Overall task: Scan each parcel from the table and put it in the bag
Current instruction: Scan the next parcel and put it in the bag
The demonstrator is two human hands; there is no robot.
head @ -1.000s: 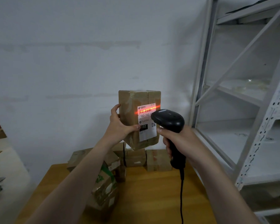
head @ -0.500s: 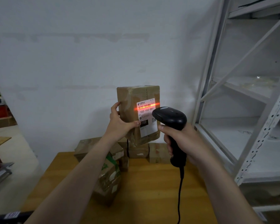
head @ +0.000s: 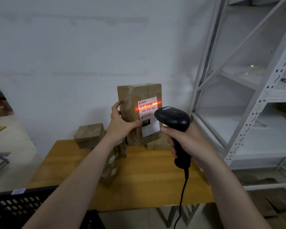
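I am watching from the head camera. The left hand (head: 120,123) grips a tall brown parcel (head: 133,103) upright in the air above the far side of the table (head: 147,179), thumb across its front and fingers wrapped round its left edge. The right hand (head: 191,143) is closed round the grip of a black corded scanner (head: 172,119), whose red beam (head: 158,103) lies across the barcode on the parcel's white label (head: 149,128). I judge the task to be mid-scan: this parcel is not yet bagged, and several more parcels (head: 89,134) wait at the back of the table. I cannot see any bag. The table is yellow wood against a plain white wall (head: 89,47); white metal shelving (head: 254,113) stands to the right, and a black perforated crate (head: 15,205) sits at the lower left.
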